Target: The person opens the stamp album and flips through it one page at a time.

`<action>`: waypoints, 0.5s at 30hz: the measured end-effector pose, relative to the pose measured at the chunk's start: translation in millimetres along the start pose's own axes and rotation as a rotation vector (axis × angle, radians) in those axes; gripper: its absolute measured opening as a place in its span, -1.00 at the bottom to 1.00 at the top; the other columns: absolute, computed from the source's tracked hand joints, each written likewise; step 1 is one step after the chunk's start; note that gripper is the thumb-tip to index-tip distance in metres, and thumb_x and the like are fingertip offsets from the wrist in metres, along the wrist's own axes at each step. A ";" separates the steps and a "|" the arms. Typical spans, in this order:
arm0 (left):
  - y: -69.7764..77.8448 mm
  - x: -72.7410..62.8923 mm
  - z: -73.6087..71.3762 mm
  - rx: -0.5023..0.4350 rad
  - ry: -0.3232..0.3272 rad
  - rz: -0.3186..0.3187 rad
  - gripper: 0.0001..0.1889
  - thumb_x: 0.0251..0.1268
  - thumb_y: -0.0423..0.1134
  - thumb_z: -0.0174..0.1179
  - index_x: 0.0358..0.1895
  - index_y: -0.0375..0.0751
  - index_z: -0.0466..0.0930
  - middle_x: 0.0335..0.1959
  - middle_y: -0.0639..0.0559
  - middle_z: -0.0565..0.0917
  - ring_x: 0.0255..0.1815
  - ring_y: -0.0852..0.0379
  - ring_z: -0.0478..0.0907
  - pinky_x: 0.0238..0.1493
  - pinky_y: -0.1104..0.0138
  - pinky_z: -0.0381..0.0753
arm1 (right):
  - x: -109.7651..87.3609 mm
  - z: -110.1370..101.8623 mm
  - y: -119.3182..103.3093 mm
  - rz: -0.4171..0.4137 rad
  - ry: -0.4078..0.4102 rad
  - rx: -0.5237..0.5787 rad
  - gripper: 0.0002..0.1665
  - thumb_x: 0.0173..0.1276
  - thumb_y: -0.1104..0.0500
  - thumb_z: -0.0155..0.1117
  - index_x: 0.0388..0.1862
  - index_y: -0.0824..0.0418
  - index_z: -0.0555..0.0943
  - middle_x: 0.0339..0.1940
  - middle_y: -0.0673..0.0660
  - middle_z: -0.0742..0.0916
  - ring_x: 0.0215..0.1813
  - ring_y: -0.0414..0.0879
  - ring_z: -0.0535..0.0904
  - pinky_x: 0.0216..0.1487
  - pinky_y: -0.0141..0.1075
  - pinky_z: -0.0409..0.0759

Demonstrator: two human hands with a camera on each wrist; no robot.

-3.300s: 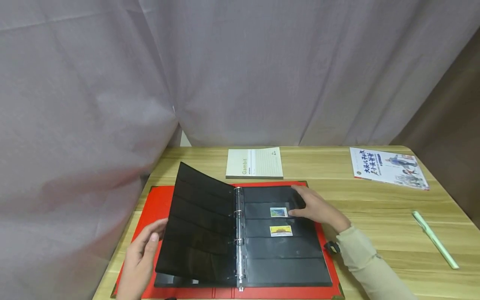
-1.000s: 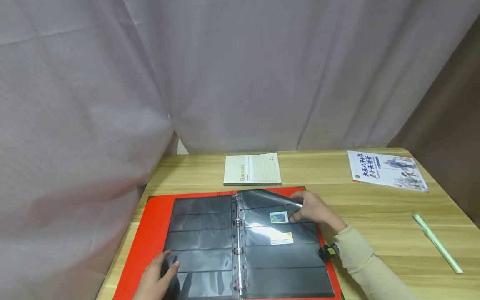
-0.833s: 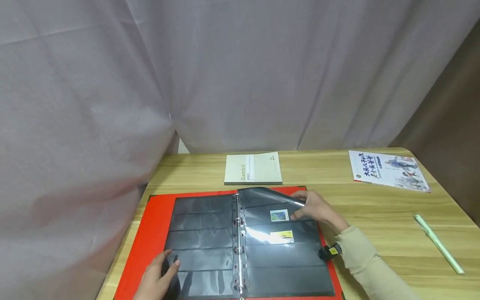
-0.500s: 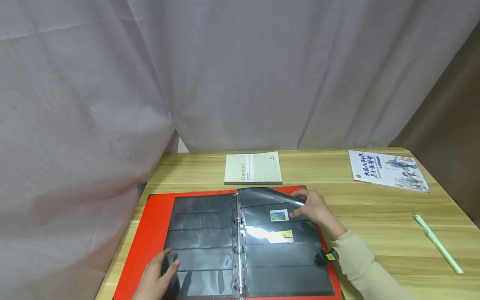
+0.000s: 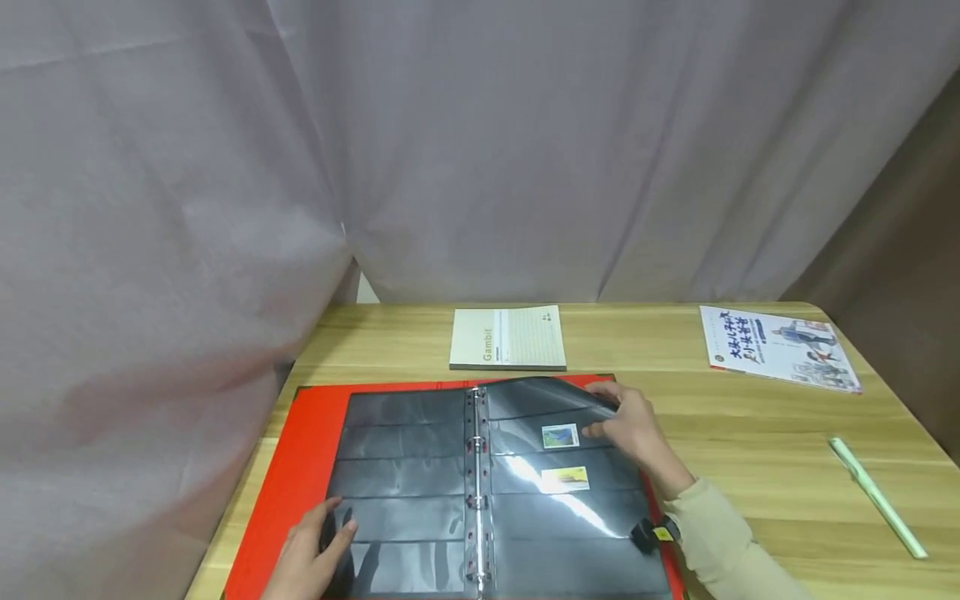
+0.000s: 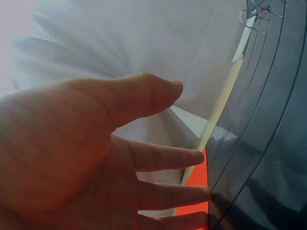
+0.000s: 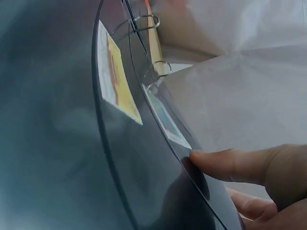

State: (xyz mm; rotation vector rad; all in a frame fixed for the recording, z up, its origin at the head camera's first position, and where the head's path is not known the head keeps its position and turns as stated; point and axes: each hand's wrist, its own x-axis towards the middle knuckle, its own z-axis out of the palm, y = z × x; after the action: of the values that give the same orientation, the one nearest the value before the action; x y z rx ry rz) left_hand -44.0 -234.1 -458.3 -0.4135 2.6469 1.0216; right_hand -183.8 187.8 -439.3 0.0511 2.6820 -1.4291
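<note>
A red ring-binder stamp album point(image 5: 300, 442) lies open, with black pocket pages on both sides of its metal rings point(image 5: 477, 467). On the right page point(image 5: 555, 550) are two stamps: a blue-green one point(image 5: 560, 436) in the second row and a yellow one point(image 5: 566, 479) below. My right hand point(image 5: 633, 425) pinches this page near its far outer corner, thumb on top beside the blue-green stamp and fingers under the raised edge. The page bows upward there. Fingers spread, my left hand point(image 5: 303, 550) touches the outer edge of the left page point(image 5: 405, 483), which holds no stamps.
Behind the album lies a cream notepad point(image 5: 506, 337). At the right stand apart a white illustrated booklet point(image 5: 780, 348) and a pale green pen point(image 5: 877, 497), both on the wooden table point(image 5: 637, 333). Grey curtain point(image 5: 487, 167) hangs along the back and left.
A page held up on the left by my left hand has come down flat, and my left hand has loosened from it. My right hand has lifted the right page's outer edge, bowing it.
</note>
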 end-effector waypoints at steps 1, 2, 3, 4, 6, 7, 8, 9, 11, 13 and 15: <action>-0.3 -0.2 0.0 -0.002 -0.001 -0.001 -0.23 0.46 0.13 0.17 0.35 -0.57 0.34 0.31 -0.55 0.39 0.32 -0.50 0.30 0.23 -0.33 0.34 | -1.8 0.2 -0.4 -0.002 0.002 0.003 -0.13 -0.14 0.53 0.56 0.28 0.39 0.54 0.12 0.42 0.64 -0.08 0.15 0.52 -0.14 -0.13 0.53; -0.4 -0.2 -0.1 -0.003 -0.002 -0.003 -0.22 0.46 0.14 0.16 0.35 -0.57 0.33 0.31 -0.55 0.39 0.32 -0.50 0.30 0.23 -0.33 0.34 | -3.2 0.1 -1.0 -0.007 0.005 0.006 -0.14 -0.14 0.53 0.55 0.27 0.38 0.55 0.11 0.41 0.65 -0.12 0.13 0.52 -0.20 -0.16 0.53; -0.5 -0.2 -0.1 -0.002 -0.003 -0.007 -0.21 0.46 0.15 0.16 0.35 -0.57 0.33 0.31 -0.55 0.38 0.32 -0.50 0.30 0.23 -0.33 0.34 | -4.4 0.0 -1.8 -0.012 0.008 0.011 -0.14 -0.13 0.54 0.54 0.27 0.37 0.55 0.10 0.41 0.65 -0.16 0.10 0.51 -0.26 -0.20 0.52; 0.0 -0.1 -0.1 -0.003 -0.002 -0.009 -0.22 0.46 0.14 0.16 0.35 -0.57 0.33 0.32 -0.55 0.38 0.33 -0.50 0.30 0.24 -0.33 0.34 | -5.3 -0.4 -2.6 -0.015 0.010 0.013 -0.15 -0.12 0.54 0.53 0.27 0.36 0.55 0.09 0.41 0.64 -0.19 0.09 0.51 -0.31 -0.21 0.52; 0.9 -0.1 -0.1 -0.001 0.001 -0.011 -0.23 0.47 0.13 0.15 0.36 -0.56 0.32 0.32 -0.55 0.38 0.33 -0.49 0.30 0.24 -0.33 0.34 | -6.5 -1.1 -4.1 -0.018 0.013 0.014 -0.17 -0.10 0.54 0.52 0.27 0.35 0.55 0.06 0.41 0.63 -0.25 0.07 0.50 -0.38 -0.22 0.52; 1.0 -0.2 -0.1 0.002 0.003 -0.009 -0.23 0.47 0.13 0.16 0.36 -0.56 0.33 0.32 -0.54 0.38 0.33 -0.48 0.30 0.23 -0.33 0.35 | -7.2 -1.4 -4.5 -0.016 0.012 0.012 -0.18 -0.08 0.53 0.52 0.27 0.35 0.55 0.08 0.42 0.62 -0.25 0.07 0.50 -0.38 -0.23 0.52; 1.2 -0.4 -0.2 0.003 0.002 -0.009 -0.23 0.47 0.13 0.16 0.36 -0.56 0.33 0.32 -0.54 0.38 0.33 -0.48 0.30 0.23 -0.33 0.35 | -7.7 -1.6 -4.7 -0.010 0.012 0.009 -0.19 -0.07 0.53 0.52 0.27 0.35 0.55 0.10 0.42 0.62 -0.25 0.08 0.51 -0.39 -0.23 0.53; 1.2 -0.8 -0.3 -0.003 0.002 -0.008 -0.24 0.47 0.12 0.16 0.37 -0.55 0.33 0.32 -0.54 0.38 0.33 -0.48 0.30 0.22 -0.33 0.35 | -8.2 -1.8 -4.7 -0.007 0.013 0.003 -0.20 -0.06 0.52 0.52 0.26 0.35 0.56 0.14 0.44 0.61 -0.23 0.09 0.52 -0.37 -0.24 0.53; 1.3 -1.4 -0.4 -0.012 0.005 0.000 -0.26 0.48 0.10 0.16 0.37 -0.54 0.33 0.33 -0.53 0.38 0.33 -0.48 0.30 0.23 -0.32 0.35 | -9.2 -1.8 -4.5 0.000 0.015 -0.008 -0.24 -0.03 0.51 0.52 0.25 0.35 0.57 0.20 0.46 0.59 -0.18 0.12 0.53 -0.34 -0.26 0.54; 0.8 -2.6 -0.8 -0.022 0.006 0.005 -0.28 0.48 0.08 0.16 0.37 -0.53 0.33 0.33 -0.53 0.39 0.34 -0.47 0.30 0.23 -0.33 0.35 | -10.3 -1.5 -4.3 0.001 0.016 -0.016 -0.27 -0.01 0.50 0.51 0.23 0.35 0.58 0.28 0.47 0.56 -0.15 0.12 0.52 -0.33 -0.27 0.53; 0.1 -3.5 -0.5 -0.024 0.009 0.010 -0.27 0.48 0.08 0.16 0.37 -0.53 0.34 0.33 -0.53 0.39 0.34 -0.47 0.30 0.23 -0.32 0.35 | -11.6 -1.3 -4.5 -0.010 0.020 -0.020 -0.30 0.00 0.49 0.52 0.20 0.36 0.60 0.30 0.47 0.55 -0.16 0.11 0.49 -0.32 -0.27 0.49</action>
State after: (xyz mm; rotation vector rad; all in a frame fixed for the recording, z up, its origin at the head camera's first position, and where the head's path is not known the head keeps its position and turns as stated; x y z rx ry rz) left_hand -40.8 -233.8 -456.6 -0.4108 2.6497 1.0575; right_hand -172.8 186.6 -433.7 0.0504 2.7162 -1.4113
